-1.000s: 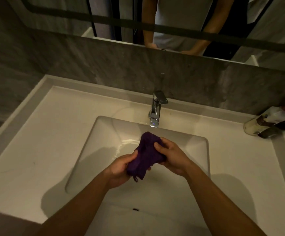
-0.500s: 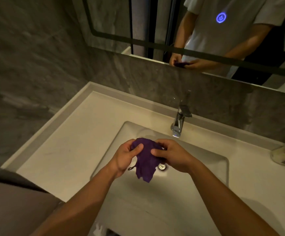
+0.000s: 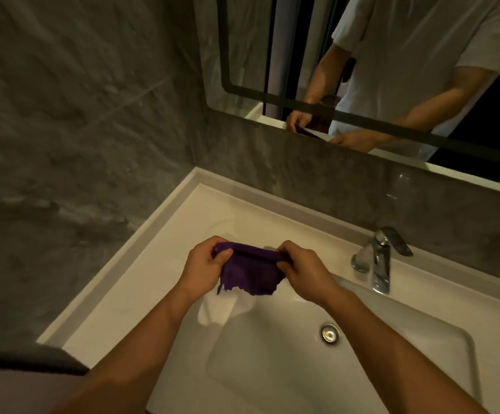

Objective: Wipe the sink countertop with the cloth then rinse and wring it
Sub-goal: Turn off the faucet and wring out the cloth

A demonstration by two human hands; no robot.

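1. The purple cloth is stretched between both hands, held up in the air above the left part of the white countertop and the left edge of the sink basin; it touches neither surface.
2. The left hand pinches the cloth's upper left corner, fingers curled over the top edge; the right hand grips the upper right corner the same way; the top edge runs taut from one hand to the other.
3. The rest of the cloth hangs below the knuckles, its lower edge ragged and loose.
4. The chrome faucet stands well to the right of the hands; the drain lies below the right wrist.
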